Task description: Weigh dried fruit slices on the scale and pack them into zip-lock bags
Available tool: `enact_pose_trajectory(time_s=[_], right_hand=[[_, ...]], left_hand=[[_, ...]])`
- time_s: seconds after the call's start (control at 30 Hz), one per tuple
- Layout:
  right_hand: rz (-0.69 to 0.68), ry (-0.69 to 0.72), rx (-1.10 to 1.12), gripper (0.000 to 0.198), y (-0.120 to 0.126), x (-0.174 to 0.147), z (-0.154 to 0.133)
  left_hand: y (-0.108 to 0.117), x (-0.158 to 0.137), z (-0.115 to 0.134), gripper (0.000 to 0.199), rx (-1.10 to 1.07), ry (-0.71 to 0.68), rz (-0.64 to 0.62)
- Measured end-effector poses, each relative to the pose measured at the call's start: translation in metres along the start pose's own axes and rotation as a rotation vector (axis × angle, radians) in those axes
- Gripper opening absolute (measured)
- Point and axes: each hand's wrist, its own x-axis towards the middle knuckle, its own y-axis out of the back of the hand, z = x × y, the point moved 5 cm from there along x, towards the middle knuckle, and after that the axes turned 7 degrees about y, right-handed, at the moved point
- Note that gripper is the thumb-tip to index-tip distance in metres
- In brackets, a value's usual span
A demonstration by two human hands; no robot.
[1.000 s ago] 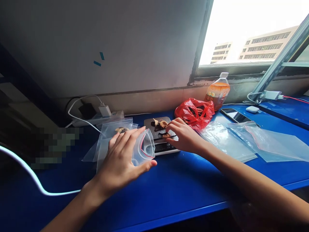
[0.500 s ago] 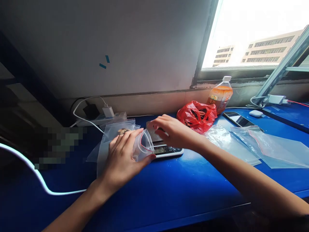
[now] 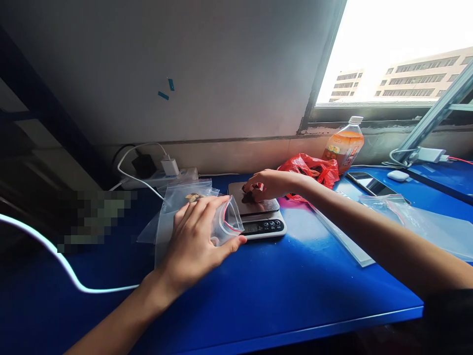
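A clear zip bag (image 3: 221, 231) with a red seal line is in my left hand (image 3: 197, 234). My fingers and thumb hold its mouth spread beside the kitchen scale (image 3: 271, 206). Over the scale's metal plate, my right hand (image 3: 268, 185) is closed in a pinch, with the fingertips down at the plate. Something dark (image 3: 248, 196) shows at these fingertips; whether it is a piece or partly shadow, I cannot make out. The scale's display (image 3: 253, 228) is partly covered by the bag, and its figures are hard to read.
Behind my left hand lies another zip bag (image 3: 192, 187) with brownish pieces in it. A red plastic bag (image 3: 327, 172), a drink bottle (image 3: 345, 145), a phone (image 3: 373, 183) and more zip bags (image 3: 436, 229) are on the right. A white cable (image 3: 70, 268) crosses the left.
My right hand has gone from beside the bag's mouth to the scale plate, and its fingers are now down there. My left hand still holds the bag spread. The view has shifted slightly.
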Motion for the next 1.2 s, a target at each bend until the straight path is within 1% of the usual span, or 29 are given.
enact_pose_trajectory(time_s=[0.1,0.2,0.37,0.47,0.53,0.63,0.73,0.8,0.87,0.93,1.03,1.2], right_hand=[[0.045,-0.045,0.006,0.028,0.001,-0.005,0.005],[0.094,-0.055,0.068,0.026,0.001,-0.012,0.009],[0.288,-0.101,0.259,0.023,0.002,-0.022,0.011],[0.337,-0.17,0.26,0.012,-0.002,-0.022,0.012],[0.336,-0.186,0.246,0.009,-0.007,-0.021,0.014],[0.349,-0.186,0.226,0.011,-0.008,-0.021,0.016],[0.34,-0.132,0.249,0.017,-0.006,-0.026,0.012],[0.275,-0.037,0.236,0.022,-0.006,-0.028,0.004],[0.194,0.048,0.149,0.026,-0.009,-0.03,-0.006],[0.145,0.072,0.039,0.025,-0.012,-0.031,-0.014],[0.168,0.059,-0.032,0.02,-0.015,-0.032,-0.017],[0.261,0.051,0.046,0.015,-0.017,-0.036,-0.011]], left_hand=[[0.001,0.0,0.0,0.058,-0.004,0.005,0.007],[0.001,0.001,-0.001,0.057,-0.003,0.003,0.023],[-0.001,0.003,-0.005,0.056,0.005,0.013,0.031],[-0.002,0.005,-0.007,0.056,0.014,0.028,0.041],[-0.003,0.005,-0.008,0.056,0.017,0.031,0.044],[-0.005,0.006,-0.009,0.055,0.022,0.019,0.04],[-0.005,0.006,-0.01,0.055,0.026,0.016,0.038],[-0.005,0.006,-0.009,0.055,0.026,0.016,0.035],[-0.005,0.005,-0.009,0.055,0.024,0.012,0.032],[-0.004,0.005,-0.008,0.055,0.021,0.007,0.03],[-0.004,0.004,-0.007,0.054,0.013,-0.001,0.029],[-0.005,0.004,-0.008,0.053,0.01,-0.011,0.029]])
